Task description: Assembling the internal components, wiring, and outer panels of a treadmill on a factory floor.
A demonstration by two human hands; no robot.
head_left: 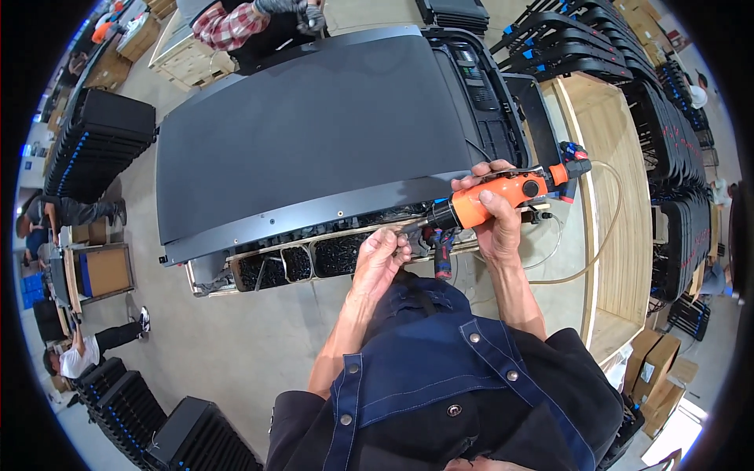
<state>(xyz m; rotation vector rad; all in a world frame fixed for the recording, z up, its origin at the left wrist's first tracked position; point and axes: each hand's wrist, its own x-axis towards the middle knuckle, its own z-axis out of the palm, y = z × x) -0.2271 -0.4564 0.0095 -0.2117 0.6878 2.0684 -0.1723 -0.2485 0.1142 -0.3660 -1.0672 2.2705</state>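
Note:
My right hand (500, 216) is wrapped round an orange air screwdriver (491, 200), which lies almost level with its black nose toward the left. A hose fitting joins its back end. My left hand (382, 255) pinches at the tip of the tool's bit; whatever lies between the fingertips is too small to make out. Just beyond both hands stretches a treadmill deck (314, 118) with a broad dark top and a grey side rail (306, 220) dotted with small screws or holes. A second, dark power driver (442, 255) with red parts hangs below the orange tool.
Under the rail's near side sits a wooden tray with bins of small black parts (296, 264). A pale hose (616, 212) loops over a wooden crate (616, 141) on the right. Across the deck stands a person in grey gloves (312, 17). Stacked black frames (683, 235) line the right.

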